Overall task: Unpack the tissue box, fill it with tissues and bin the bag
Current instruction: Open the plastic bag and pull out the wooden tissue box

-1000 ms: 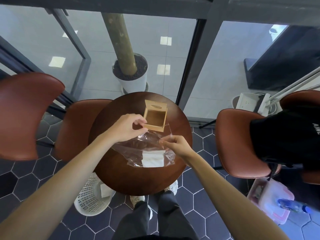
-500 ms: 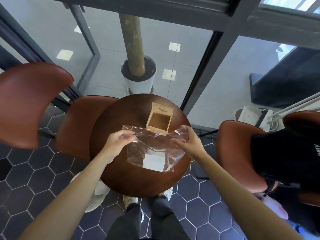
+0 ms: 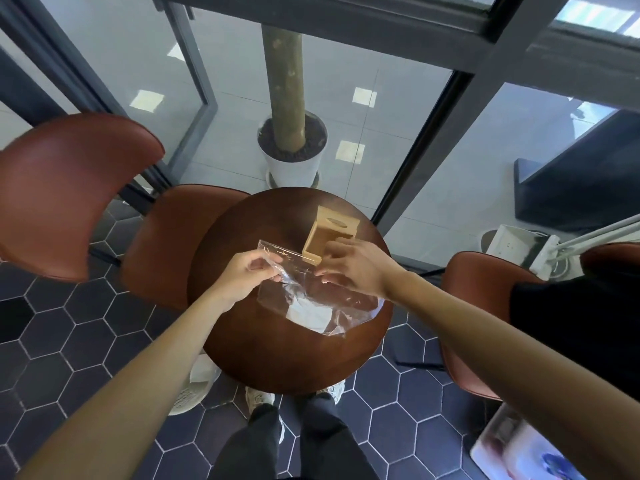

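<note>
A clear plastic bag (image 3: 349, 308) lies on the round dark wooden table (image 3: 277, 355), with a white tissue pack (image 3: 308, 313) inside it. My left hand (image 3: 247, 271) pinches the bag's top edge on the left. My right hand (image 3: 353, 268) grips the same edge on the right, thumb and fingers closed on the plastic. Just behind the hands stands the open wooden tissue box (image 3: 329, 237), its lid with an oval slot tilted up at the back.
Brown chairs stand at the left (image 3: 69, 188), behind the table (image 3: 166, 244) and at the right (image 3: 481, 306). A white perforated bin (image 3: 194, 389) sits on the floor under the table's left edge. A potted trunk (image 3: 291, 157) stands beyond the glass.
My hands have come closer together along the bag's top edge. The camera has tilted, so table and bag sit lower in view.
</note>
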